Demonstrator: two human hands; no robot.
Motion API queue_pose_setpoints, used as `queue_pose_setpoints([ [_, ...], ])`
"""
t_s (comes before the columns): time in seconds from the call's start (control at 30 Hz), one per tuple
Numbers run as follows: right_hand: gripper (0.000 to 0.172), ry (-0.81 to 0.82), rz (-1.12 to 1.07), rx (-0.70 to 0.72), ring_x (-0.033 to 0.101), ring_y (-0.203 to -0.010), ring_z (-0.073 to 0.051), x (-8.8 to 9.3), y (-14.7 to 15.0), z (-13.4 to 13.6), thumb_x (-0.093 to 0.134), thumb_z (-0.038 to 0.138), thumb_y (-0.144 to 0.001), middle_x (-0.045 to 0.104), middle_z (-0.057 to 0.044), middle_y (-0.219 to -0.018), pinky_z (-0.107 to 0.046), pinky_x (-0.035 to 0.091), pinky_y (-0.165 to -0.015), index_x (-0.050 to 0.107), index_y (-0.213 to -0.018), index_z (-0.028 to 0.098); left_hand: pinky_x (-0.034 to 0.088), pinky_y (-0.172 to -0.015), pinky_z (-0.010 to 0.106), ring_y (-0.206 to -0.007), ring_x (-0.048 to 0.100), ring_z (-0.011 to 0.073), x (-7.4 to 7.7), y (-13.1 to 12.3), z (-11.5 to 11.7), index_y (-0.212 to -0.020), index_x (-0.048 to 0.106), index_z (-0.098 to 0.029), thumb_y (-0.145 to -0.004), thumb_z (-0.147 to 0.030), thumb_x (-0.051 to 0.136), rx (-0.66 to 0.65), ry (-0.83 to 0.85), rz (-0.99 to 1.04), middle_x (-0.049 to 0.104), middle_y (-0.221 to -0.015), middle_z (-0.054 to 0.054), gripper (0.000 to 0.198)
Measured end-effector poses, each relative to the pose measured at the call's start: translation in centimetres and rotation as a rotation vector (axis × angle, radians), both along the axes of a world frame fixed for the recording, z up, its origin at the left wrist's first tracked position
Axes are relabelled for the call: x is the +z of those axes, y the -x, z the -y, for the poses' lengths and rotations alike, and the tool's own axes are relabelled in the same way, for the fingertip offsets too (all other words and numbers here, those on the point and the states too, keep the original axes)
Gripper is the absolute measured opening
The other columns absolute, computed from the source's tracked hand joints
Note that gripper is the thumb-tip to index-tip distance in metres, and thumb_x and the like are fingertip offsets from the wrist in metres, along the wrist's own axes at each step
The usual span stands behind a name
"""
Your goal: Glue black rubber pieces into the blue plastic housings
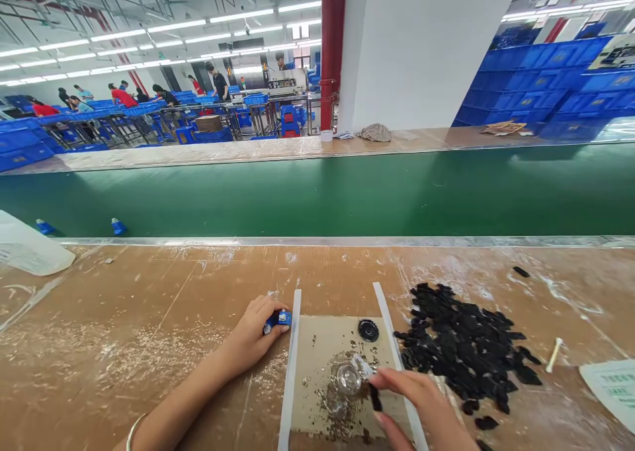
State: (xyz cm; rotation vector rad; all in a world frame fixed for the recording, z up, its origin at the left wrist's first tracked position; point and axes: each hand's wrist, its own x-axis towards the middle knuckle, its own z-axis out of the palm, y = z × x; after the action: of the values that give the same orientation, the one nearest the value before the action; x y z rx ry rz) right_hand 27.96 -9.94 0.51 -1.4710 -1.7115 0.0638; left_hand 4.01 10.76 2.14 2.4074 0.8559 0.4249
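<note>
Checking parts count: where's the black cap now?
In the head view, the black cap lies at the top of the cardboard sheet, above the right hand.

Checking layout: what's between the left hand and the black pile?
Head view: a cardboard sheet between two white strips, a black disc lying on it.

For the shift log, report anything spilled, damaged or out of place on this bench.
Brown crumbs are spilled across the cardboard sheet, and pale flecks litter the bench, so both look messy. One black piece also lies apart from the black heap, toward the bench's far edge.
</note>
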Motion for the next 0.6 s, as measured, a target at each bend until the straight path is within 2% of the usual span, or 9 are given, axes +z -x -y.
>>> queue_pose_setpoints([
  [0.1, 0.039, 0.076, 0.007, 0.011, 0.064, -0.092, -0.014, -0.5, 1.4, -1.7, 0.049, 0.014, -0.087, 0.067, -0.004, -0.098, -0.022, 0.055, -0.079, 0.044, -0.125, 0.022, 0.034, -0.097, 0.042, -0.109, 0.049, 0.0237, 0.5, -0.1, 0.7, -0.103, 0.058, -0.023, -0.088, -0.018, 0.053, -0.007, -0.087, 0.040, 0.062, -0.108, 0.005, 0.017],
  [0.2, 0.038, 0.125, 0.017, 0.024, 0.063, -0.092, -0.015, -1.2, 1.8, -2.0, 0.047, 0.015, -0.088, 0.066, -0.004, -0.099, -0.025, 0.055, -0.078, 0.043, -0.125, 0.023, 0.031, -0.101, 0.041, -0.117, 0.046, 0.0227, 0.9, 0.0, 1.6, -0.106, 0.055, -0.024, -0.087, -0.011, 0.052, -0.051, -0.178, 0.126, 0.061, -0.114, 0.004, 0.024],
  [0.27, 0.039, 0.135, 0.037, 0.039, 0.062, -0.091, -0.015, -1.4, 1.7, -2.0, 0.047, 0.014, -0.088, 0.065, -0.004, -0.099, -0.025, 0.055, -0.077, 0.043, -0.126, 0.023, 0.035, -0.100, 0.037, -0.115, 0.049, 0.0198, 1.0, 0.1, 2.3, -0.112, 0.052, -0.025, -0.086, -0.008, 0.051, -0.083, -0.131, 0.202, 0.061, -0.114, 0.003, 0.031],
  [0.4, 0.036, 0.148, 0.068, 0.044, 0.062, -0.088, -0.016, -1.6, 1.7, -2.0, 0.048, 0.015, -0.088, 0.066, -0.003, -0.098, -0.026, 0.056, -0.074, 0.045, -0.123, 0.024, 0.045, -0.088, 0.027, -0.102, 0.057, 0.0149, 1.2, -0.1, 3.9, -0.115, 0.053, -0.027, -0.087, -0.013, 0.056, -0.063, 0.110, 0.319, 0.063, -0.107, 0.001, 0.031],
  [0.6, 0.036, 0.149, -0.016, 0.031, 0.064, -0.089, -0.015, -1.5, 1.9, -1.9, 0.054, 0.017, -0.086, 0.068, -0.001, -0.098, -0.025, 0.056, -0.076, 0.049, -0.120, 0.028, 0.046, -0.089, 0.029, -0.101, 0.060, 0.0156, 1.5, -0.4, 5.8, -0.122, 0.054, -0.030, -0.086, -0.015, 0.060, -0.128, 0.166, 0.406, 0.066, -0.108, 0.002, 0.040],
])
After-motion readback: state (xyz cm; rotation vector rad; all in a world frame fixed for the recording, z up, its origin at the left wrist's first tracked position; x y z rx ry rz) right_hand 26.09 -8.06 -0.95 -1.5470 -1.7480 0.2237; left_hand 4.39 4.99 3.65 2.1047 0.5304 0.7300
